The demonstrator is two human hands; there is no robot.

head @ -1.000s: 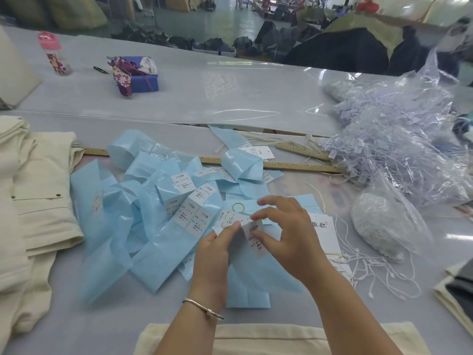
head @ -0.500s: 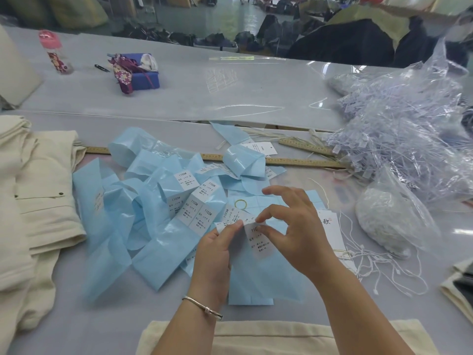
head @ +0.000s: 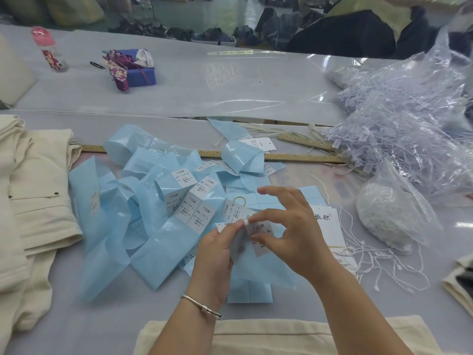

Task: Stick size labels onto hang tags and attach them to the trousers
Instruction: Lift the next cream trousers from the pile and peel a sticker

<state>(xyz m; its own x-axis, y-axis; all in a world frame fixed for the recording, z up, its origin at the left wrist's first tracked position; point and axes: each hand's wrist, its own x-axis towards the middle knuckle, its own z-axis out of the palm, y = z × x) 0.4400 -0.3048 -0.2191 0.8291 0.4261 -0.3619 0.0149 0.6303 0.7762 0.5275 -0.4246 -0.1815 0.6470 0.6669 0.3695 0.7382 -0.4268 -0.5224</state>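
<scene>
You are in the peeling step: your right hand (head: 294,239) pinches the XL size label (head: 261,235) between thumb and forefinger, with the other fingers spread apart above it. Your left hand (head: 217,254) grips the blue backing strip (head: 245,267) at the label's upper corner, thumb and forefinger pressed together on it. The label seems partly lifted from the strip; I cannot tell if it is fully free.

The label is held just above the heap of blue backing strips (head: 143,208) in the middle of the desk (head: 256,98). The hang tags (head: 330,226) lie just beside your right hand, partly hidden under it, and the white strings (head: 378,254) are near them. Cream trousers (head: 38,201) wait at your left, and another pair (head: 256,336) lies at the near edge.

Next, I think you must pull the label off cleanly, carry it to the top tag and press it straight. Be careful that the sticky side does not fold on itself.
</scene>
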